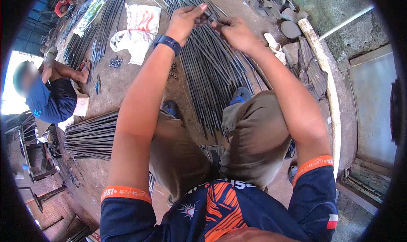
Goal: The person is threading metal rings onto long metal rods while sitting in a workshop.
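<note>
Both my arms reach out over a long bundle of thin dark metal rods [212, 79] lying on the floor between my feet. My left hand [185, 22], with a dark watch at its wrist, is closed, thumb and fingers pinching a small dark metal piece [207, 14]. From the other side my right hand [237, 33] comes close, its thumb and fingertips pressed together at the lower end of that piece. Whether the piece joins onto a rod cannot be made out. Several small nut-like rings [173, 70] lie left of the bundle.
A white sack [142, 26] lies at the upper left, near a heap of small metal parts [115, 62] and blue-handled pliers [98, 85]. Another rod bundle [91, 136] is at left. A person in blue [53, 98] sits nearby. A pale pole [326, 76] stretches along the right.
</note>
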`<act>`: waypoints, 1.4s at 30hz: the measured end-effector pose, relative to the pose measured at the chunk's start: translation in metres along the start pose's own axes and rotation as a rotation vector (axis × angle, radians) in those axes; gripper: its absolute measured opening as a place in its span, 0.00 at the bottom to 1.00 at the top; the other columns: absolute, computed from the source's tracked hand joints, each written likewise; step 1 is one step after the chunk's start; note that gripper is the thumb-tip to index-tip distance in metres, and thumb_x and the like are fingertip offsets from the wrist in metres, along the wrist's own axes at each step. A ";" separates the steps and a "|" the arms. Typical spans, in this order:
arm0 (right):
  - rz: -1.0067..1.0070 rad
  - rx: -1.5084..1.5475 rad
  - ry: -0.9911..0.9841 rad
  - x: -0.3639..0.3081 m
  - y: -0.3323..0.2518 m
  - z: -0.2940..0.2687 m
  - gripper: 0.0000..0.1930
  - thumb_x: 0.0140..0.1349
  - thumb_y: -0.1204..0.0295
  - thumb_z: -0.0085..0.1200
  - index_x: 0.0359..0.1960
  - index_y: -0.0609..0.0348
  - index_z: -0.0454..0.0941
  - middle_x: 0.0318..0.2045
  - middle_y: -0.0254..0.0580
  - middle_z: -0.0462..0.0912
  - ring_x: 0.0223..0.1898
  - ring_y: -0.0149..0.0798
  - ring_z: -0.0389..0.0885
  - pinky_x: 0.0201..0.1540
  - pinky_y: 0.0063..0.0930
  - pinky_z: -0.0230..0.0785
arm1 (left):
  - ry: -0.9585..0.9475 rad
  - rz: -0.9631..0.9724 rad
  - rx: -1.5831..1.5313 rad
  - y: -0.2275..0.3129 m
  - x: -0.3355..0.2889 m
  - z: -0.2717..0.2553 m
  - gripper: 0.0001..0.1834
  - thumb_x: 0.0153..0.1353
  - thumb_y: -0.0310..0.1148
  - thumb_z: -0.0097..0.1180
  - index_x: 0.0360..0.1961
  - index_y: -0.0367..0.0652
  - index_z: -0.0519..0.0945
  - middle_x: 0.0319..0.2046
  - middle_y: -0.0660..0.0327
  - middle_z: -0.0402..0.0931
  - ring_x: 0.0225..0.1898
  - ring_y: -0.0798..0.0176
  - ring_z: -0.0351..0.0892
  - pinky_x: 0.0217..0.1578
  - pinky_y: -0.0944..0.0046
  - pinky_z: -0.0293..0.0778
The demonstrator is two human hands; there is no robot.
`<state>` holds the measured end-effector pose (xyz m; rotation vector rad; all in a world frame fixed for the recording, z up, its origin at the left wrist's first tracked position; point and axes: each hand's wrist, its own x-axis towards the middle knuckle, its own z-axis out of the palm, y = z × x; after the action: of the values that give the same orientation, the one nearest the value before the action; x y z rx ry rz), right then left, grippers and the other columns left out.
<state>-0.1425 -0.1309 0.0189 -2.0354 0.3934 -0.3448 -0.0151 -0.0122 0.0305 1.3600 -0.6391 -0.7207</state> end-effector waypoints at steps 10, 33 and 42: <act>0.004 -0.104 0.087 -0.005 -0.009 -0.001 0.20 0.58 0.58 0.53 0.32 0.70 0.77 0.17 0.40 0.74 0.20 0.31 0.69 0.27 0.29 0.64 | -0.189 0.039 -0.283 -0.012 0.005 -0.013 0.16 0.62 0.33 0.49 0.46 0.32 0.72 0.39 0.58 0.75 0.42 0.62 0.75 0.48 0.63 0.69; -0.054 0.041 0.052 -0.001 0.001 0.005 0.20 0.59 0.58 0.52 0.36 0.68 0.78 0.14 0.32 0.70 0.14 0.25 0.65 0.17 0.23 0.57 | -0.049 0.106 0.085 -0.004 0.002 -0.018 0.16 0.59 0.36 0.55 0.41 0.33 0.76 0.32 0.59 0.77 0.32 0.67 0.77 0.39 0.69 0.72; 0.006 -0.075 -0.013 -0.008 -0.014 0.005 0.19 0.58 0.59 0.50 0.34 0.67 0.79 0.22 0.56 0.77 0.27 0.44 0.76 0.38 0.35 0.67 | -0.039 0.123 0.301 -0.003 0.007 -0.022 0.19 0.59 0.40 0.54 0.40 0.31 0.76 0.30 0.60 0.76 0.30 0.69 0.75 0.36 0.71 0.72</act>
<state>-0.1458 -0.1175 0.0288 -2.1081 0.4102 -0.3173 0.0058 -0.0038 0.0252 1.5685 -0.8806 -0.5682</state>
